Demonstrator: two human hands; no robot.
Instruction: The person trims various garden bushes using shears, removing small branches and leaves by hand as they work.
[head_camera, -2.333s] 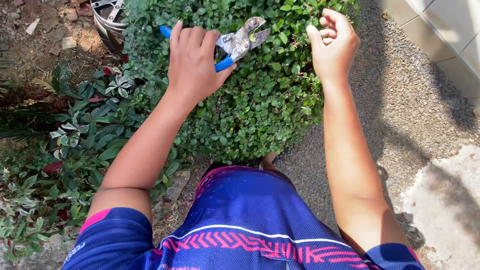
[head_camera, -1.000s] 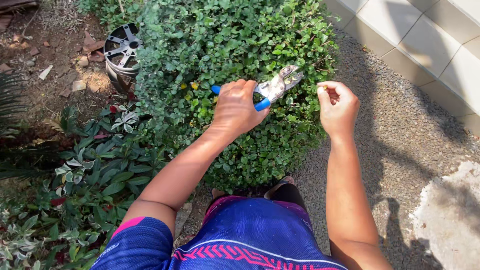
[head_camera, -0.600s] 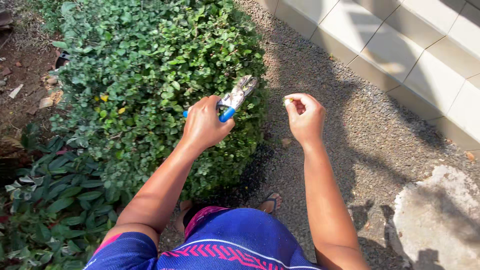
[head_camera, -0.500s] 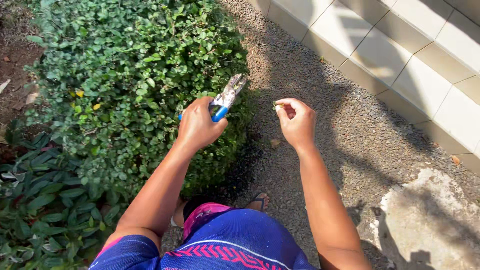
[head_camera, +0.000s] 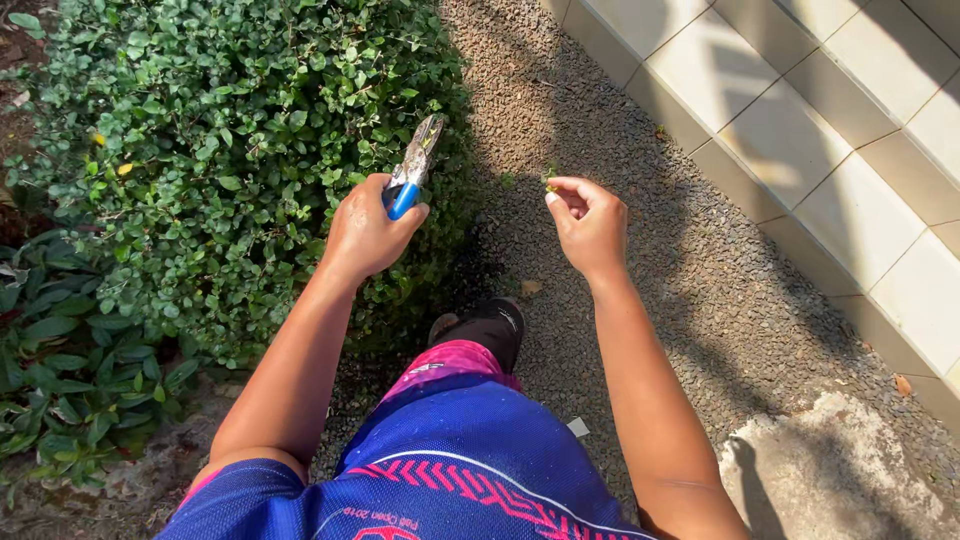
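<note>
Two bare hands are held out over a garden edge. The left hand (head_camera: 365, 232) is wrapped around the shears (head_camera: 413, 167), its fingers (head_camera: 400, 213) curled tight over the blue grips so that only a short blue end is seen past the knuckles. The metal blades are pointed up and away from the fingertips and appear closed; they are set against the right flank of the bush (head_camera: 240, 150), whose small round leaves are found just beyond and to the left of those fingers. The right hand (head_camera: 590, 222) is raised beside it, well apart from the shears, over the gravel (head_camera: 620, 130). Its fingers (head_camera: 570, 192) are curled inward, with thumb and forefinger pressed on a small green sprig (head_camera: 551, 177) that sticks out just above the fingertips. Pale tiles (head_camera: 830, 130) are laid to the right of that hand, beyond the gravel strip. Broad dark leaves (head_camera: 60, 380) are seen low on the left, far behind the left wrist. A blue and pink shirt (head_camera: 450, 450) fills the space below both forearms.
</note>
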